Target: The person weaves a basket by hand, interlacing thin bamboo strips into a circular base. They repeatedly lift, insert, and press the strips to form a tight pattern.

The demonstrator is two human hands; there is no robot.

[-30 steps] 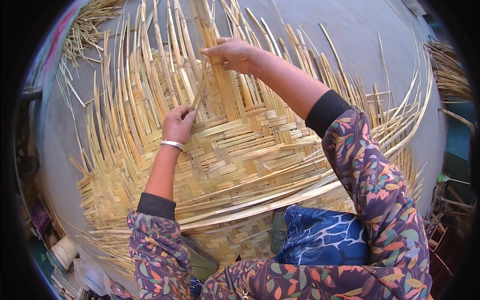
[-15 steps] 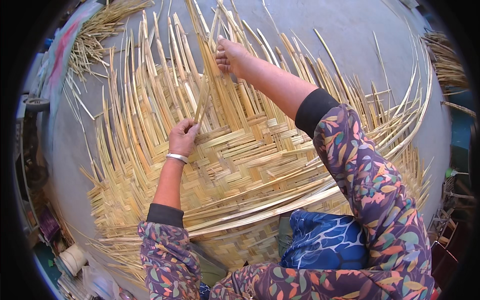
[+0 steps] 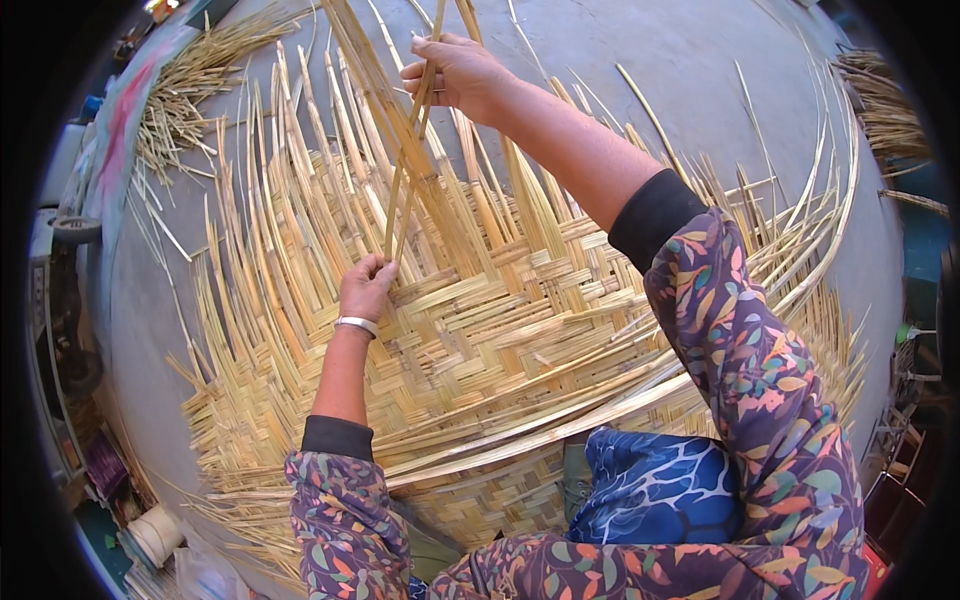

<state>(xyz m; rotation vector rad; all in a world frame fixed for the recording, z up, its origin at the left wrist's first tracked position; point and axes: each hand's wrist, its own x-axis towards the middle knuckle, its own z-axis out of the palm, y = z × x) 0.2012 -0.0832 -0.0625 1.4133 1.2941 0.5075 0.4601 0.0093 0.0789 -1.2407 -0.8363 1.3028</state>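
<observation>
A large herringbone mat (image 3: 480,345) of flat split-reed strips spreads before me, its unwoven ends fanning out at the far side. My left hand (image 3: 366,290), with a pale bracelet at the wrist, pinches the lower ends of narrow reed strips (image 3: 396,215) just above the weave. Farther out, my right hand (image 3: 462,75) is closed on the upper part of a narrow strip, thumb and fingers together. Beside it, a band of wider strips (image 3: 405,150) stands lifted off the mat, slanting up to the far left. Exactly how many strips each hand holds is unclear.
Loose reeds (image 3: 195,85) lie in a pile at the far left, and another bundle (image 3: 885,105) is at the far right. Long strips curve along the mat's right side. A white roll (image 3: 156,532) stands at lower left. My blue-patterned knee (image 3: 655,485) is at the mat's near edge.
My right hand has moved farther away and slightly left, drawing the narrow strip up. The band of wider strips leans more to the left. My left hand has shifted slightly nearer.
</observation>
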